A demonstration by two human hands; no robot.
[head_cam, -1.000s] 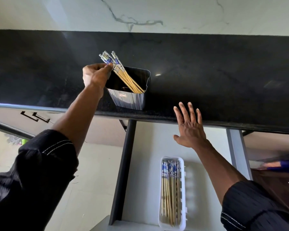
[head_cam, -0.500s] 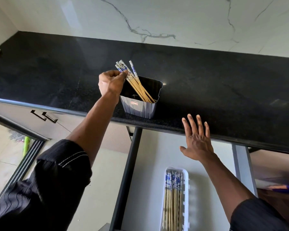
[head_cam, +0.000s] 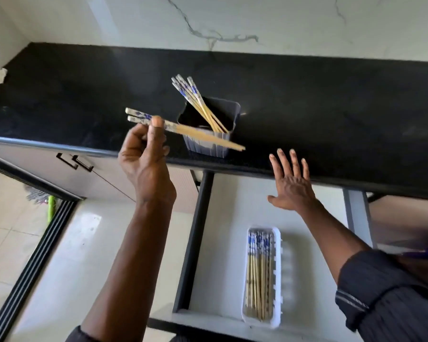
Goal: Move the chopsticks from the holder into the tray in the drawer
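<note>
In the head view, the left hand point(head_cam: 146, 164) is pinching a pair of chopsticks point(head_cam: 183, 130) between thumb and fingers near their blue-patterned ends, holding them nearly level in the air so that their bare tips are reaching across the front of the holder point(head_cam: 209, 134). The holder, a grey ribbed box, is standing on the black bench point(head_cam: 331, 107) close to its front edge, and a few more chopsticks point(head_cam: 195, 99) are leaning in it, patterned ends up and tilting to the left. The right hand point(head_cam: 290, 186) is spreading wide and flat, holding nothing, its fingertips lying over the bench edge above the open drawer point(head_cam: 223, 230). Inside the drawer, a white tray point(head_cam: 278, 280) is lying lengthwise near the front, and a row of chopsticks point(head_cam: 258, 275) is lying flat in it, patterned ends pointing toward the bench.
</note>
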